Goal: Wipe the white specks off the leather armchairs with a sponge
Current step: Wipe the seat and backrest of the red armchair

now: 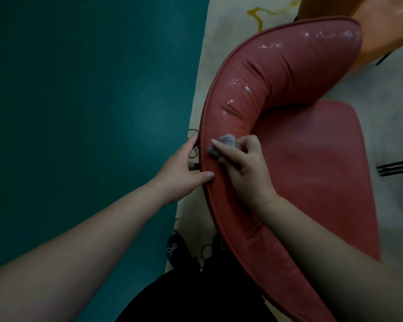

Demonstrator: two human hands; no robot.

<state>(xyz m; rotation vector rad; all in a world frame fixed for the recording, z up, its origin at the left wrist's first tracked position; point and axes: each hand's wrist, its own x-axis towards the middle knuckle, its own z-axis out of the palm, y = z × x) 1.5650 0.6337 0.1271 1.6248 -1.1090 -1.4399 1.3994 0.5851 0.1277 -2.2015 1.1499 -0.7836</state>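
On chair's curved backrest [261, 89], right hand [242, 163] gripped sponge [226, 141], left hand [184, 168] lay flat steadying rim w/ straight fingers; best scrub firmly toward white specks [237, 86]

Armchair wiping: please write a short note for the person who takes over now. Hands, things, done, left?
Right hand grips the sponge against the red armchair backrest, near its outer rim.
Left hand rests on that rim, fingers behind, thumb on top.
Done: the near backrest shows no clear specks.
Left: white specks along the far backrest curve. The orange armchair behind is only partly visible.
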